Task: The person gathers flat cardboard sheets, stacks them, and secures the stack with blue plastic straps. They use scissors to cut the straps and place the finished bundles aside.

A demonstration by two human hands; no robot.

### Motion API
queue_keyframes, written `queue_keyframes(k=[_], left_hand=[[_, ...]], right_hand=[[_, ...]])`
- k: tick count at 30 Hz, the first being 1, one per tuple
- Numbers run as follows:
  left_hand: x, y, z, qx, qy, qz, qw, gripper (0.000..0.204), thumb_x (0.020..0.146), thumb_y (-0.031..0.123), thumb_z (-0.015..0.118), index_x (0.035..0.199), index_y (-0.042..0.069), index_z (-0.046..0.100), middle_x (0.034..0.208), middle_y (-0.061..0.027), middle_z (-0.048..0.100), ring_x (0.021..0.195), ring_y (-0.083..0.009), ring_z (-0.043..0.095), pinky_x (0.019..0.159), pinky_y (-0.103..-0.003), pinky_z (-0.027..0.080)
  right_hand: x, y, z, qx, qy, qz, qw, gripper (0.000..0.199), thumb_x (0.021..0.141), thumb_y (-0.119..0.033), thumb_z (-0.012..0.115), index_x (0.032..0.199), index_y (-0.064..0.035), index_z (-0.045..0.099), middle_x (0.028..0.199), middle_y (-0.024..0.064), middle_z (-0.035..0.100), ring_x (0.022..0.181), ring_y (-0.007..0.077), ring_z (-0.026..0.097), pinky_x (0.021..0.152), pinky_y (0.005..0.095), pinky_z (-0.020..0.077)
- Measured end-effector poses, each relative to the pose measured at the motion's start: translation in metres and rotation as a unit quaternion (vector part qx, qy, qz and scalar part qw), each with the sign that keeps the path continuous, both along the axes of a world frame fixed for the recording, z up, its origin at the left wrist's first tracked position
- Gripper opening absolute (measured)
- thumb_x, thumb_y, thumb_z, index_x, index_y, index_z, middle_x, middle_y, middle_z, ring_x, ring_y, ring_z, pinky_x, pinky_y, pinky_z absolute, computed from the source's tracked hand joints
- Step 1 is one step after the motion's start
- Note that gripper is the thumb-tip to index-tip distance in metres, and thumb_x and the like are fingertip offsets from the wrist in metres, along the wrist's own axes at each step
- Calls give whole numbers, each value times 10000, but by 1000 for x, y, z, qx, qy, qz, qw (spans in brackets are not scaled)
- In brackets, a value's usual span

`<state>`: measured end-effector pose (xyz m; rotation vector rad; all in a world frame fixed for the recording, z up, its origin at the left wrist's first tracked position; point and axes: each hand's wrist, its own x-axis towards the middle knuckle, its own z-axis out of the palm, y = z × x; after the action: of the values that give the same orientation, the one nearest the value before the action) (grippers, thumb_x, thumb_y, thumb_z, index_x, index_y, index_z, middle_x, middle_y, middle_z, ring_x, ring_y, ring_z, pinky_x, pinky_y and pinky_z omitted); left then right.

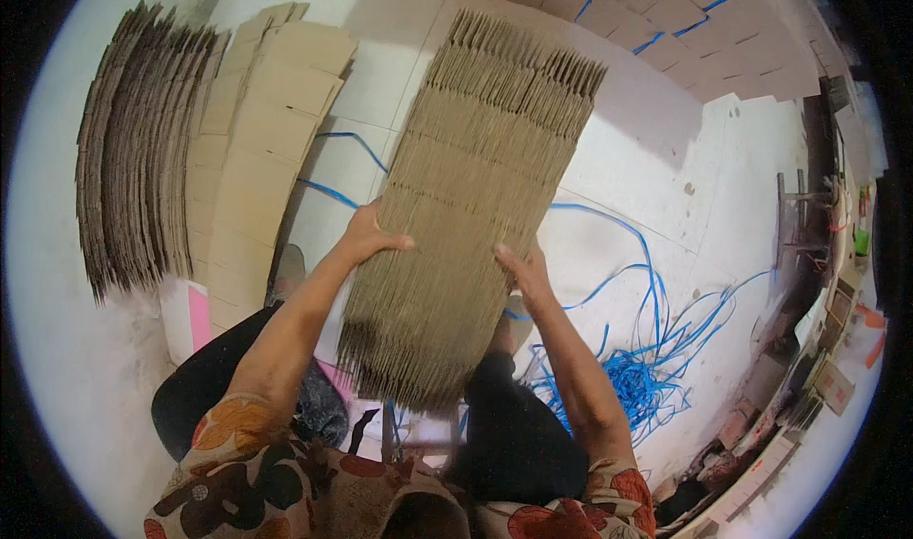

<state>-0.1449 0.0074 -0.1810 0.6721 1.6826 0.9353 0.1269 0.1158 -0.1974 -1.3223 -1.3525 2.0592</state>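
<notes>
Between my two hands is a thick stack of flattened cardboard boxes (466,178), its many thin brown edges facing up. My left hand (369,238) grips its left side, with the thumb lying over the edges. On the opposite side my right hand (523,268) presses in, thumb on top and fingers partly hidden along the side. The stack slants, its far end toward the right and its near end between my knees. Blue plastic strapping (328,192) runs along the floor on both sides of the stack; whether it passes beneath cannot be seen.
At the left stand a dark-edged row of flattened cardboard (143,149) and leaning tan sheets (271,125). A tangled heap of blue strapping (632,387) lies by my right leg. Strapped cardboard bundles (666,26) fill the far right. Cluttered shelving (808,349) lines the right side.
</notes>
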Motion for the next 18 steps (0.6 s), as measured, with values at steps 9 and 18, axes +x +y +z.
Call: queue_keyframes(k=[9,18], left_hand=[[3,-24,-21,0,50,10,999,972,430,379,832,1226,-35,457,1111,-164,565,1040,-282,512,934,-356,370],[9,-13,5,-53,104,9,993,1003,427,429,817,1238,-32,447,1116,-195,543,1074,-315,465,954,-378,334]], right_hand=[[8,6,14,31,-94,25,995,734,763,-245,664,1326,30,282,1203,186,499,1064,254,513,900,330,410],[-59,253,42,534,-150,51,831,679,869,-464,458,1314,37,350,1345,233,368,1267,354,327,1044,388,237]])
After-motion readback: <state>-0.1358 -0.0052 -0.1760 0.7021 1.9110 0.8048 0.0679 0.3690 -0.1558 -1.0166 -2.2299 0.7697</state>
